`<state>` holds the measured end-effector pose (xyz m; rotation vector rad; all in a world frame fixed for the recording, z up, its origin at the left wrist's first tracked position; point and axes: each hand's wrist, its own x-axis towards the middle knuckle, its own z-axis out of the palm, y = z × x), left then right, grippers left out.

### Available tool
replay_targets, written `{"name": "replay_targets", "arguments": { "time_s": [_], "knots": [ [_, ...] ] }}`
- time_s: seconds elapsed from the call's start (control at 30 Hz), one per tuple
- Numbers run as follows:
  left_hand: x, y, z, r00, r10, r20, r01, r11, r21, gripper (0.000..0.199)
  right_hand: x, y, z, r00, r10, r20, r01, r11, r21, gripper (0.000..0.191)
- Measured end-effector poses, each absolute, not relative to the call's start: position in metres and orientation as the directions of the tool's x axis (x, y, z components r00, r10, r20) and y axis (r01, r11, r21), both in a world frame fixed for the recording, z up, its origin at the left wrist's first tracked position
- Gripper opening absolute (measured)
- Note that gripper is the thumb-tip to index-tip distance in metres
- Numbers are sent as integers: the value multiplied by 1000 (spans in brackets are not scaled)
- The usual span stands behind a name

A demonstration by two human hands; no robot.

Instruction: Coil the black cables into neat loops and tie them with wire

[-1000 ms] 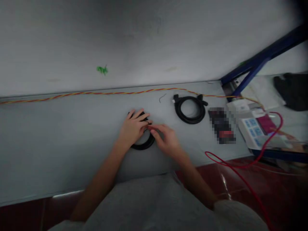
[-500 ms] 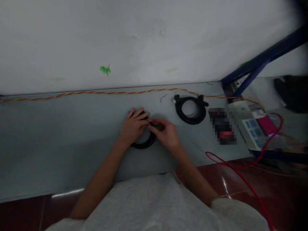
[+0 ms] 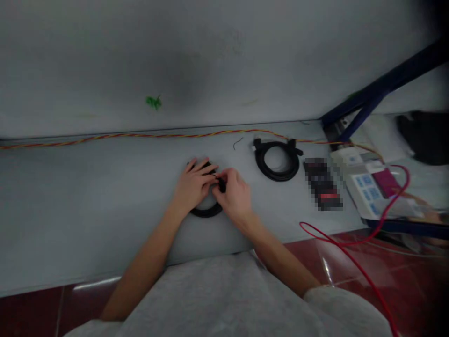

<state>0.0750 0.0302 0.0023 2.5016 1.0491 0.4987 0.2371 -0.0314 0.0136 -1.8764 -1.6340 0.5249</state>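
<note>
A coiled black cable (image 3: 206, 213) lies on the grey tabletop, its upper part partly covered by my hands. My left hand (image 3: 191, 187) rests across the coil's upper left, fingers reaching over it and holding it down. At the coil's right side, my right hand (image 3: 235, 192) has thumb and fingers closed around a dark section of the cable. A thin black tie (image 3: 212, 174) shows between the two hands; its ends are hidden by the fingers.
Right of my hands lies another coiled black cable (image 3: 277, 175) with plugs. Beyond it are a pixelated dark object (image 3: 322, 185) and a white device (image 3: 366, 189). A red cable (image 3: 361, 267) hangs over the front edge. A twisted red-yellow wire (image 3: 157, 135) runs along the wall.
My right hand has shifted slightly left, and its fingers have curled closer around the coil's right side. My left hand has hardly moved.
</note>
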Motion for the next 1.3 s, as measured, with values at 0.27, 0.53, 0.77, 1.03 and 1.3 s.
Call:
{"name": "replay_targets", "arguments": {
  "time_s": [0.27, 0.53, 0.77, 1.03, 1.3],
  "knots": [
    [71, 30, -1, 644, 734, 215, 583, -653, 484, 30, 252, -18, 11, 105, 991, -82, 468, -122, -875, 50],
    [69, 30, -4, 611, 757, 231, 586, -629, 510, 29, 266, -19, 7, -64, 978, -196, 184, -181, -966, 66],
    [69, 30, -5, 615, 752, 236, 589, -638, 496, 28, 247, -25, 7, 87, 996, -21, 497, -62, -866, 60],
    [68, 30, -6, 631, 735, 250, 574, -658, 488, 29, 283, -13, 19, -209, 921, -328, 230, -280, -932, 59],
    [69, 31, -2, 632, 740, 231, 566, -644, 515, 26, 313, -5, 33, -402, 808, -430, 293, -332, -897, 48]
  ]
}}
